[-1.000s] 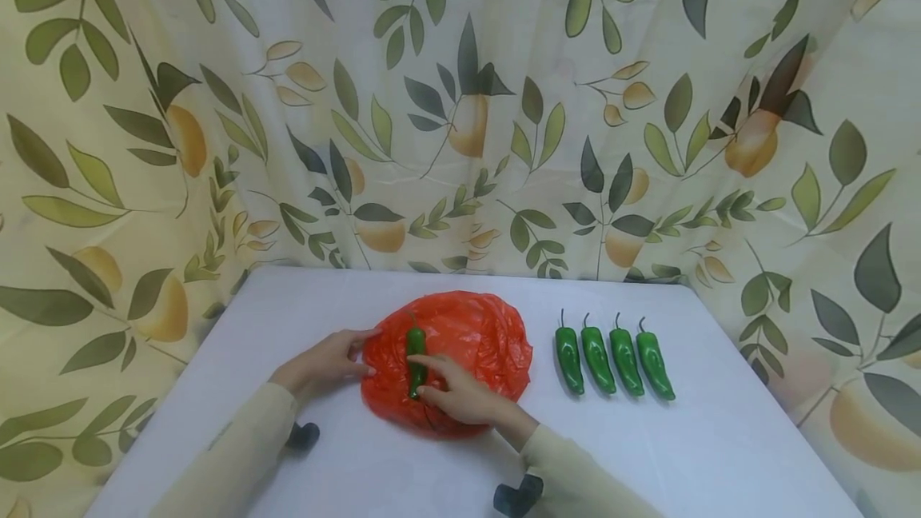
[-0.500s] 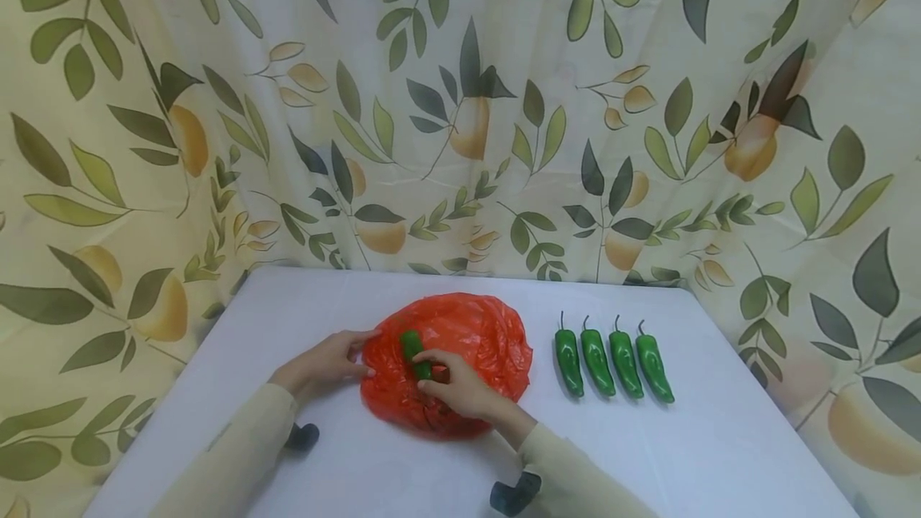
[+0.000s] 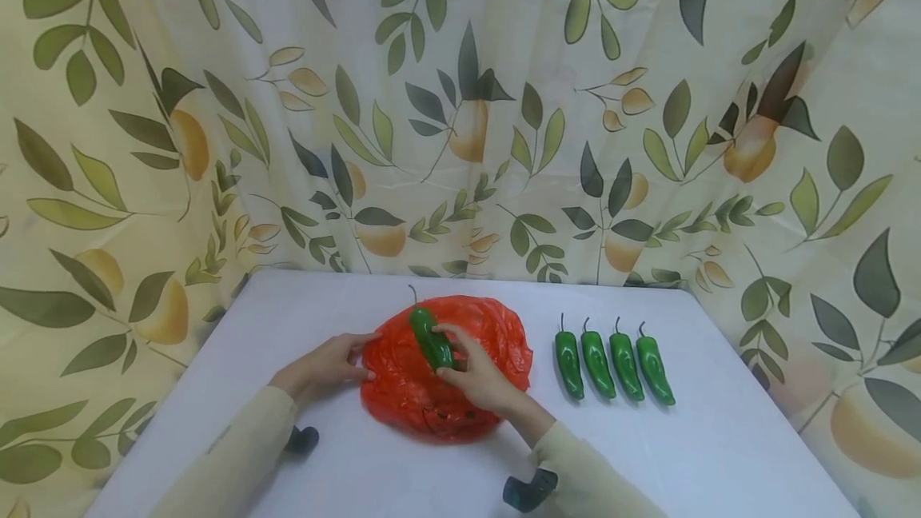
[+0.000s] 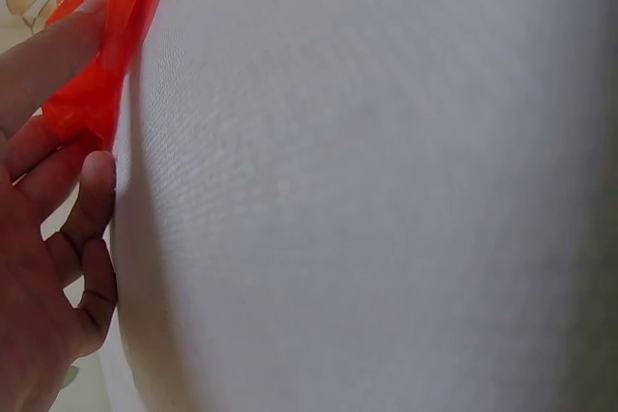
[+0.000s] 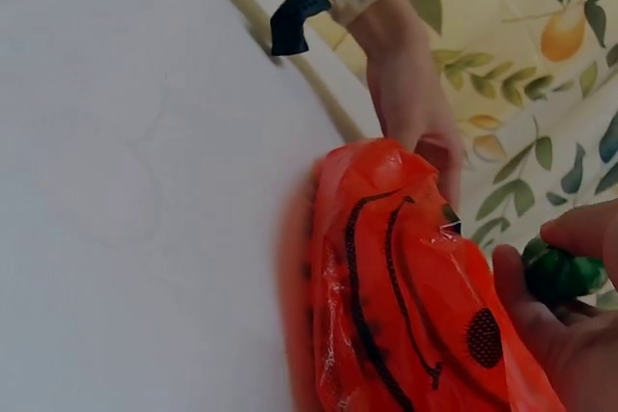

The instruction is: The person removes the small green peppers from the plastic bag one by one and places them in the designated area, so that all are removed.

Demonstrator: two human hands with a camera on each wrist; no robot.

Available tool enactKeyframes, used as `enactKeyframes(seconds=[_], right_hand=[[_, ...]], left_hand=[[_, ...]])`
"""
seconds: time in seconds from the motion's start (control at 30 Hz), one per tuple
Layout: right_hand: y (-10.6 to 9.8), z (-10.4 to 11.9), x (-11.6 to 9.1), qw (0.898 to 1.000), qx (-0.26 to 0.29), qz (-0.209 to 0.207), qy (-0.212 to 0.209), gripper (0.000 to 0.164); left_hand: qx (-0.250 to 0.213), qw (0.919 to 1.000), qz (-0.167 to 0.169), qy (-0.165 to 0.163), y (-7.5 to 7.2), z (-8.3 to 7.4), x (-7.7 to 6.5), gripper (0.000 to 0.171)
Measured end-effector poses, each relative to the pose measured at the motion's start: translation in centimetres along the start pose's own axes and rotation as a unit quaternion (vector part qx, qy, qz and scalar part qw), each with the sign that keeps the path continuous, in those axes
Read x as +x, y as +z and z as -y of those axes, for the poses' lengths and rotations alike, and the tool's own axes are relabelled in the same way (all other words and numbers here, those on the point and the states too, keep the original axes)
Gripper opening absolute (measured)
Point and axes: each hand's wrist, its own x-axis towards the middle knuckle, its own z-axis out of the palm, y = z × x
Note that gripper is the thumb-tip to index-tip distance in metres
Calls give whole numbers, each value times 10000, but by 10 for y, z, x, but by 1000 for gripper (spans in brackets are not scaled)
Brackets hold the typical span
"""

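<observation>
In the head view a crumpled red plastic bag [image 3: 410, 398] lies on the white table. My right hand [image 3: 480, 374] pinches a green chili pepper [image 3: 428, 336] between thumb and fingers above the bag, its stem pointing away. The right wrist view shows the blunt end of that pepper [image 5: 560, 272] in the fingers, beside the bag [image 5: 386, 306] with its black printed lines. At the bag's left edge, my left hand [image 3: 327, 362] takes the plastic between thumb and fingers; the left wrist view shows the red film [image 4: 121, 45] between them.
Several green chili peppers [image 3: 597, 364] lie in a row to the right of the bag, stems pointing away. A leaf-and-fruit patterned curtain [image 3: 460, 206] hangs behind and beside the table [image 3: 719, 438].
The pepper has risen off the bag in my right hand and moved slightly right and away, its stem now in view. My left hand stays at the bag's edge.
</observation>
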Motion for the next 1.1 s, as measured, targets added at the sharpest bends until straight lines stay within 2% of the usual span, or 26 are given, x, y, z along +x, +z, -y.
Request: enactKeyframes(seconds=[0.13, 0.23, 0.3, 0.5, 0.7, 0.93, 1.1], right_hand=[[-4, 2, -3, 9997, 208, 157, 4, 89], [-8, 4, -6, 9994, 181, 277, 116, 99], [-10, 6, -8, 9989, 146, 412, 144, 98], [-14, 8, -13, 9980, -103, 608, 140, 79], [-18, 5, -11, 9997, -85, 248, 2, 75], [-25, 7, -11, 9999, 94, -123, -27, 82], [-31, 5, -14, 9996, 178, -235, -30, 70]], left_hand=[[13, 10000, -17, 55, 1, 1, 1, 77], [47, 9999, -30, 144, 0, 2, 2, 77], [44, 9999, -44, 151, 0, 2, 1, 76], [99, 9998, -7, 168, 0, 1, 1, 76], [82, 9999, 1, 103, 0, 1, 1, 77], [-53, 10000, -22, 6, 0, -1, 0, 76], [-129, 9999, 13, 5, 1, -1, -1, 75]])
